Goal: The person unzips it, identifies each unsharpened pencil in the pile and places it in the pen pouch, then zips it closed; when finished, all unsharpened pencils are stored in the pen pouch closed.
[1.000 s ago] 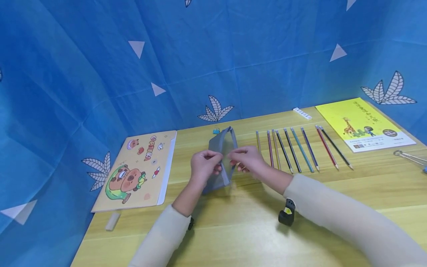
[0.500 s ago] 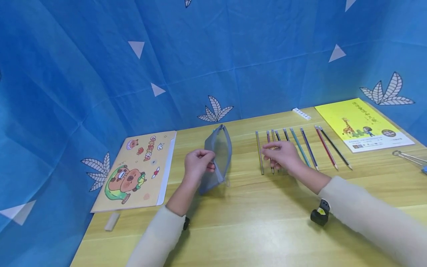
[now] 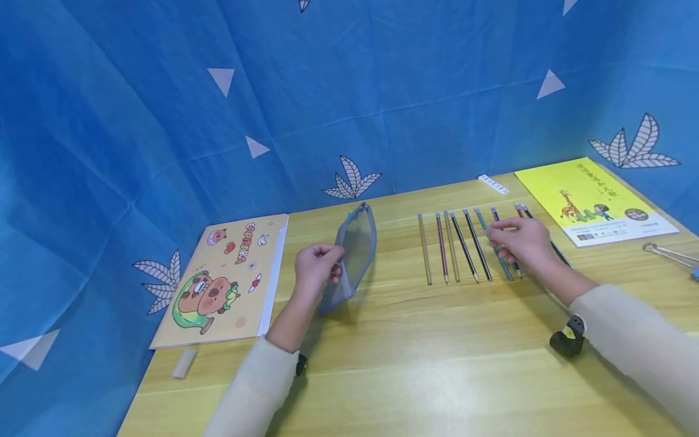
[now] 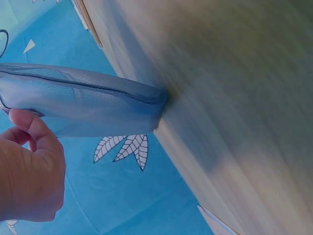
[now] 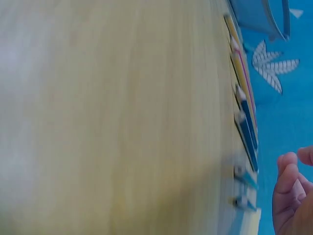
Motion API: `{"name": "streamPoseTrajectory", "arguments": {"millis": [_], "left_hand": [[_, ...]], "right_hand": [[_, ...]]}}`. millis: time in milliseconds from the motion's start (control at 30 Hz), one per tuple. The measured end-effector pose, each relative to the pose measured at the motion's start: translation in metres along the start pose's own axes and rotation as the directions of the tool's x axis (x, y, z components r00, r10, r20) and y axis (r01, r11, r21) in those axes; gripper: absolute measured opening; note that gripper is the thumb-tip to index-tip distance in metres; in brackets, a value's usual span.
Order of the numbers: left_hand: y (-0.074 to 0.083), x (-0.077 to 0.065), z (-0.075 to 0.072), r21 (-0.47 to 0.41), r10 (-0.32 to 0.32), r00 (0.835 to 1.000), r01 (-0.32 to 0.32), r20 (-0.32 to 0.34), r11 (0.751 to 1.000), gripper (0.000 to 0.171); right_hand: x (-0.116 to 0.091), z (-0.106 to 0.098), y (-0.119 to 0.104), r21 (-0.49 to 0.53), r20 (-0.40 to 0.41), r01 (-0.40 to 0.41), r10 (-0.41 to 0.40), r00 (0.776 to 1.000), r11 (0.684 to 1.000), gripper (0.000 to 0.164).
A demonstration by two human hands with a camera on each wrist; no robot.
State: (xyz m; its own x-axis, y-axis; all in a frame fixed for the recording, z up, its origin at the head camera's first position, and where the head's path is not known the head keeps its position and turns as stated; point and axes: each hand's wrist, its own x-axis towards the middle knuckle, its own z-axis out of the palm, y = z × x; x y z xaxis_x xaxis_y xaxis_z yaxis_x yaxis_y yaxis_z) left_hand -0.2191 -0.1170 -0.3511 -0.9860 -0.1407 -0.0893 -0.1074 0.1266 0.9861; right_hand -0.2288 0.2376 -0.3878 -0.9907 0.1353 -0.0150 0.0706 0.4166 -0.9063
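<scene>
My left hand pinches the rim of a grey-blue zip pencil pouch between thumb and fingers. The pouch stands on edge on the table with its mouth spread. In the left wrist view, the hand grips the pouch near its zip. My right hand is over the right part of a row of pencils, fingers loosely bent and nothing between them. Below its fingertips lies a teal pencil; the hand partly covers a dark blue pencil and a red one.
A capybara folder lies at the left, a white eraser below it. A yellow booklet sits at the right, near a metal-and-blue tool. A small white block lies at the back edge before the blue curtain.
My right hand has let go of the pouch and moved right over the pencils. My left hand has shifted slightly left with the pouch, whose mouth has spread wider.
</scene>
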Motion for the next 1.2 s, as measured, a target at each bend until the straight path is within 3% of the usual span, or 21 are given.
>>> {"name": "streamPoseTrajectory", "arguments": {"millis": [200,433,833,1067,1200], "left_hand": [[-0.001,0.000,0.001,-0.013,-0.010,1.000,0.010,-0.007,1.000,0.013],[-0.001,0.000,0.001,-0.028,-0.025,1.000,0.025,-0.007,0.999,0.015],[-0.004,0.001,0.003,-0.046,-0.036,0.999,0.036,0.002,0.998,0.013],[-0.002,-0.001,0.002,-0.044,-0.032,0.999,0.032,0.005,0.998,0.013],[-0.004,0.000,0.003,-0.029,-0.042,0.999,0.042,0.001,0.999,0.013]], "right_hand": [[0.005,-0.011,0.007,-0.067,-0.056,0.034,-0.037,0.998,0.997,0.040],[0.013,-0.008,0.014,-0.203,-0.049,0.017,-0.028,0.998,0.979,0.044],[0.018,0.000,0.012,-0.456,0.037,0.037,-0.022,0.999,0.889,0.041],[0.018,0.003,0.009,-0.511,0.064,0.045,-0.014,0.998,0.859,0.031],[0.016,0.004,0.009,-0.495,0.069,0.034,0.001,0.998,0.868,0.025]]}}
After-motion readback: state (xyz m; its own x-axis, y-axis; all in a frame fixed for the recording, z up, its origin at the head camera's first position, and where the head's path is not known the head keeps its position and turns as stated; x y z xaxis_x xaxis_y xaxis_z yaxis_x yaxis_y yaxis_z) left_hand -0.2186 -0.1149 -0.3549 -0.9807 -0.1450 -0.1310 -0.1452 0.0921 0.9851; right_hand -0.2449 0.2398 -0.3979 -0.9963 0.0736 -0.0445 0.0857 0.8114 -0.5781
